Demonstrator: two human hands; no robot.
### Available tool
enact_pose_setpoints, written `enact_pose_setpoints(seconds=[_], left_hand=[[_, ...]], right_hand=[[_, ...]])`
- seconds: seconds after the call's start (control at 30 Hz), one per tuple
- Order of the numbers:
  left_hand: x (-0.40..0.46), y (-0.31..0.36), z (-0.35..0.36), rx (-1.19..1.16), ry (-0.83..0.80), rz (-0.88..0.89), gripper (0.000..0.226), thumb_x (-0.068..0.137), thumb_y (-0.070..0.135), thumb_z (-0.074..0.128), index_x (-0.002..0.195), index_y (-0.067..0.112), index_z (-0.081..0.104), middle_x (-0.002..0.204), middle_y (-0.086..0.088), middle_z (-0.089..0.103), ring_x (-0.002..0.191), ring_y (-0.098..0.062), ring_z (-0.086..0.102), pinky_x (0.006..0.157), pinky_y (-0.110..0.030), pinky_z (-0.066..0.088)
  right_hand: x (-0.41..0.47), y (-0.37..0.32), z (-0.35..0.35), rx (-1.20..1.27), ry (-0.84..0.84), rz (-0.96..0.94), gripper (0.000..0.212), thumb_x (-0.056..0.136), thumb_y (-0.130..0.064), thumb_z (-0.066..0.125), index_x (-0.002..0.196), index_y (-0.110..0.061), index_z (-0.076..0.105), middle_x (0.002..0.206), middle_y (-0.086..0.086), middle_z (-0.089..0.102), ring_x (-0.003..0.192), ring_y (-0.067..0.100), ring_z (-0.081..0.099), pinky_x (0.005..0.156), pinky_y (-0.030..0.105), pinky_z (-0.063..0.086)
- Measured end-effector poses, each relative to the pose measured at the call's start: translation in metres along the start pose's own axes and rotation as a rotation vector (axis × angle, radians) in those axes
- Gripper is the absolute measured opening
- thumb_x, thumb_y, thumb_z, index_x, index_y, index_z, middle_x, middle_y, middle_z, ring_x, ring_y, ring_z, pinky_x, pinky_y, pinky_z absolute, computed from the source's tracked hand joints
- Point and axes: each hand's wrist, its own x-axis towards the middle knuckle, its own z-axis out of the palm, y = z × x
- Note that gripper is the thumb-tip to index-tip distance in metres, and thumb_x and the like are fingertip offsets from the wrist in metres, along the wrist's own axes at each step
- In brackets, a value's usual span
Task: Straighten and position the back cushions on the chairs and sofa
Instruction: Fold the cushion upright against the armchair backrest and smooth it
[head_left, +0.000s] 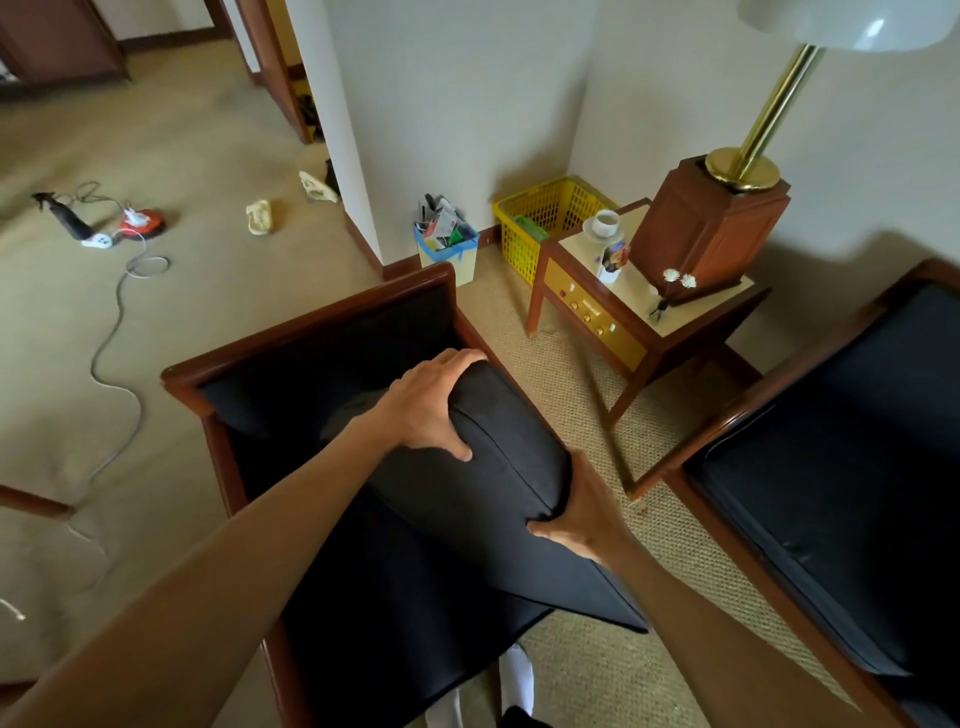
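Back cushion (498, 457): black, held over the seat of the wooden-framed armchair (311, 332), tilted, one end up near the chair's right arm, its lower corner jutting past the seat's front edge.
Left hand (436, 410): on the cushion's upper end, fingers curled over the top edge, thumb pressed into the face.
Right hand (576, 514): gripping the cushion's nearer corner, fingers tucked under it and bunching the fabric.
Second seat (841, 467): black-cushioned, wooden frame, to the right, apart from the armchair.
Side table (639, 306): between the two seats, against the wall; it carries a brass lamp (748, 156) on a wooden block and a white cup (605, 223).
Yellow basket (540, 223): on the floor in the corner behind the table.
Small bin (447, 239): beside the basket, stuffed with papers.
White cable (111, 364): trailing across the carpet at left.
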Motion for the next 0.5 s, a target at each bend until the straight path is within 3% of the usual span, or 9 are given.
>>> enact_pose_setpoints(seconds=[0.17,0.3,0.4,0.5], left_hand=[[-0.027,-0.035,-0.017,-0.092,0.093,-0.095,0.109,0.04,0.054,0.086,0.134,0.039,0.034,0.133,0.01,0.05,0.121,-0.019,0.05,0.1,-0.054,0.044],[-0.086,-0.084,-0.007,-0.128,0.142,-0.346,0.101,0.038,0.049,0.086,0.125,0.043,0.034,0.115,0.014,0.054,0.106,-0.016,0.055,0.088,-0.05,0.049],[-0.128,-0.114,0.022,-0.129,0.102,-0.566,0.102,0.029,0.047,0.082,0.12,0.039,0.035,0.109,0.011,0.054,0.099,-0.022,0.06,0.083,-0.047,0.052],[-0.158,-0.128,0.067,-0.111,-0.001,-0.721,0.1,0.036,0.036,0.084,0.124,0.032,0.037,0.117,0.008,0.052,0.103,-0.024,0.06,0.08,-0.042,0.054]], right_hand=[[0.015,-0.028,0.005,-0.092,-0.015,-0.097,0.091,0.042,-0.06,0.074,0.119,-0.027,0.039,0.107,-0.007,0.059,0.096,0.019,0.062,0.081,0.044,0.054],[0.033,-0.071,0.027,-0.227,-0.096,-0.278,0.084,0.051,-0.052,0.075,0.122,-0.02,0.043,0.108,-0.004,0.059,0.1,0.021,0.059,0.087,0.043,0.05],[0.042,-0.091,0.055,-0.362,-0.201,-0.379,0.088,0.054,-0.049,0.077,0.128,-0.02,0.041,0.117,-0.003,0.056,0.108,0.023,0.054,0.093,0.047,0.045],[0.037,-0.091,0.087,-0.447,-0.288,-0.454,0.089,0.058,-0.046,0.076,0.135,-0.02,0.039,0.125,-0.002,0.051,0.115,0.025,0.049,0.097,0.049,0.042]])
